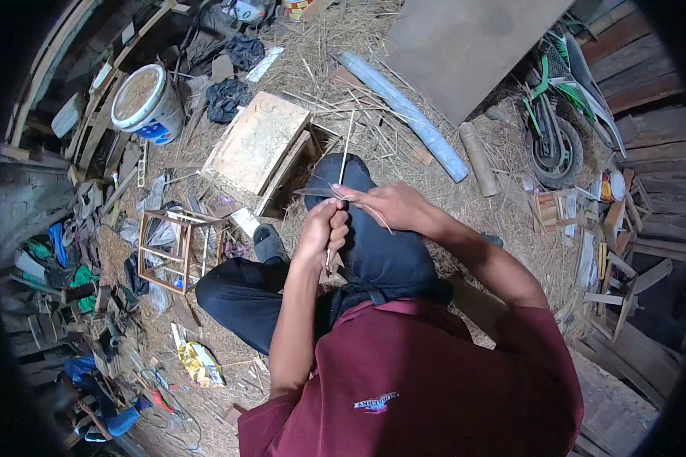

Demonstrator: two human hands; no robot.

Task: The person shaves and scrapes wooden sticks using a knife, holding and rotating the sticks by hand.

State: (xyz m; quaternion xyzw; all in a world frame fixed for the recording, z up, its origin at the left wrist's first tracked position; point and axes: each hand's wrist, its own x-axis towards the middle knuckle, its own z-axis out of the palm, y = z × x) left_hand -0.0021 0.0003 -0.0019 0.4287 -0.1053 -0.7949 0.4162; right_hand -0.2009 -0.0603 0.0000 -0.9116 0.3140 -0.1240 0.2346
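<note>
My left hand (322, 230) is closed around a thin wooden stick (348, 141), which rises past my knee and pokes out below the fist. Against the stick, my right hand (385, 207) is closed, its fingers touching or nearly touching the left. A narrow grey blade, which looks like a knife (314, 191), reaches leftward from the right hand across the stick; its handle is hidden by the fingers. A thin pale strip curves down under the right palm. Both hands are above my dark trouser leg (385, 255).
A wooden box (255, 145) stands in front, a small stick frame (164, 251) at the left. A white bucket (149, 99), a bamboo pole (404, 110), a board (465, 53) and a green motorbike (552, 129) lie farther out. Straw and shavings cover the floor. Another person (91, 407) is at lower left.
</note>
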